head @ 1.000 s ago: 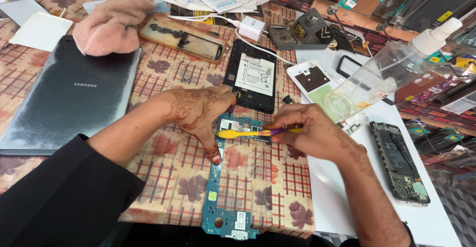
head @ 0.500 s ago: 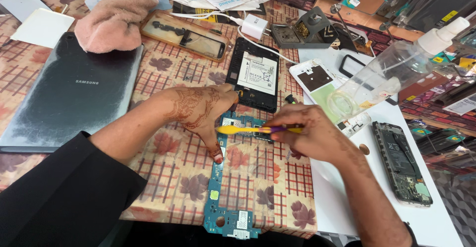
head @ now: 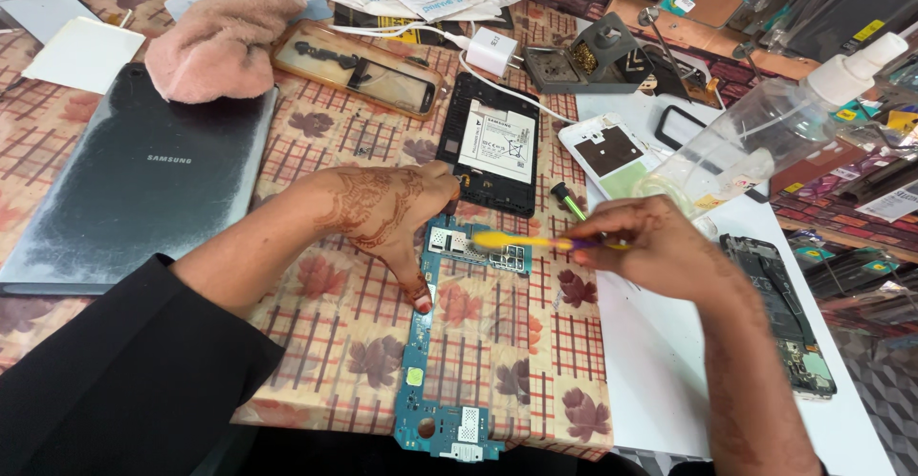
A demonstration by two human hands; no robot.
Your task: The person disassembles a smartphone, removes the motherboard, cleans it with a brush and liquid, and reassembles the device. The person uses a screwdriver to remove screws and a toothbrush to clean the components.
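A bench [head: 316,275] under a checked, leaf-printed cloth carries everything. Largest is the flat, glossy dark-grey tablet back cover [head: 143,184] near its left edge, a soft pink cloth [head: 215,41] bunched at its top. Toward the near edge lies the long, thin blue-green circuit board [head: 442,342], an open frame with small metal shields. The left hand [head: 382,213] pins its side rail, one fingertip pressed down, to steady it. The right hand [head: 660,247] pinches a slim yellow plastic brush [head: 516,241] over the board's upper end.
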